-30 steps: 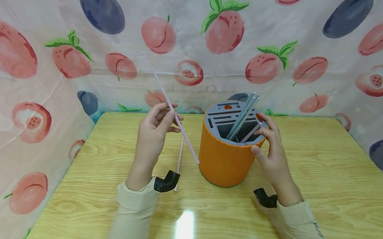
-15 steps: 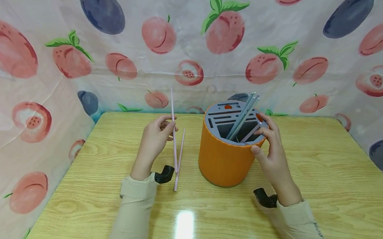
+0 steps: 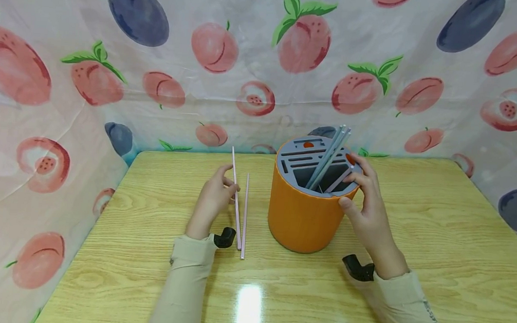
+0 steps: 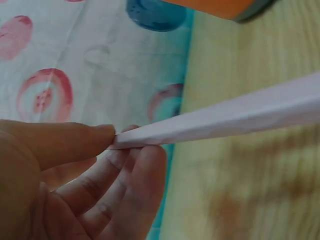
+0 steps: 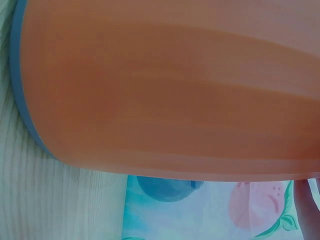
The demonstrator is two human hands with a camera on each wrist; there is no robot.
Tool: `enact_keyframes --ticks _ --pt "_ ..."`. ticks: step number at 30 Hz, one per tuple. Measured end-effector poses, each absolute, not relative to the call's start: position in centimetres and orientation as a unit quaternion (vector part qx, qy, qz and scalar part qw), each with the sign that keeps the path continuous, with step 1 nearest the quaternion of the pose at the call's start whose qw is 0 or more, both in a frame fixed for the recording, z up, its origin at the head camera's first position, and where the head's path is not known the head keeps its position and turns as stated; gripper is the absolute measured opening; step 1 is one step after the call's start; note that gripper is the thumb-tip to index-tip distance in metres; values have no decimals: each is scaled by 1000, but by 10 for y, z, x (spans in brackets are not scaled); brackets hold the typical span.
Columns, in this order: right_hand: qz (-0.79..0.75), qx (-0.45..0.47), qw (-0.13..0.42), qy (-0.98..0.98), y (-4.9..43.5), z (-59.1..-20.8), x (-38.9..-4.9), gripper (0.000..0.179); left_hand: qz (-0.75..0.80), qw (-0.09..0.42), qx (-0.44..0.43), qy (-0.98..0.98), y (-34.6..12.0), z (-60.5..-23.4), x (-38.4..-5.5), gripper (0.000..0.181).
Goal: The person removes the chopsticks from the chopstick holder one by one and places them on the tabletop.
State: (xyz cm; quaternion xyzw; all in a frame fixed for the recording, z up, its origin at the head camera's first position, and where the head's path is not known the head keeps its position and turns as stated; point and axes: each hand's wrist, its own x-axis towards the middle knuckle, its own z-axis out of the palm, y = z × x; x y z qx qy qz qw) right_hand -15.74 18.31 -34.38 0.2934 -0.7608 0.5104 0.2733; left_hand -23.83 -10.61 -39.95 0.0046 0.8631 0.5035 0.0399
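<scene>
My left hand (image 3: 213, 196) pinches a pink chopstick (image 3: 237, 221) between thumb and fingers, low over the table. A second pink chopstick (image 3: 244, 219) lies on the table just to its right. In the left wrist view the held chopstick (image 4: 230, 118) runs from the fingertips toward the right edge. My right hand (image 3: 367, 208) grips the rim of an orange round utensil holder (image 3: 303, 222), thumb outside and fingers over the grey slotted top. Grey-green chopsticks (image 3: 329, 158) and a pink one (image 3: 340, 179) lean in its large opening. The orange wall (image 5: 160, 95) fills most of the right wrist view.
The wooden table (image 3: 122, 252) reaches back to a fruit-print cloth (image 3: 156, 112) hanging behind and at the sides. Black wrist-camera mounts (image 3: 225, 238) sit at the sleeve cuffs. Narrow slots cross the back part of the holder's top.
My left hand has lowered and swung the pink chopstick from slanting near the holder to nearly parallel with the one on the table, which has shifted slightly. My right hand stays on the holder.
</scene>
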Motion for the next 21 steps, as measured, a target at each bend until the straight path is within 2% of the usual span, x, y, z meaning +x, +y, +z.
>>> enact_keyframes --ticks 10,16,21 --pt "511 295 270 -761 195 -362 -171 51 423 69 23 903 -101 -420 -239 58" --pt "511 292 270 -762 198 -367 -174 54 301 74 68 948 -99 -428 -238 50" --pt "512 289 272 -762 194 -359 -168 55 292 72 69 951 -98 -427 -237 45"
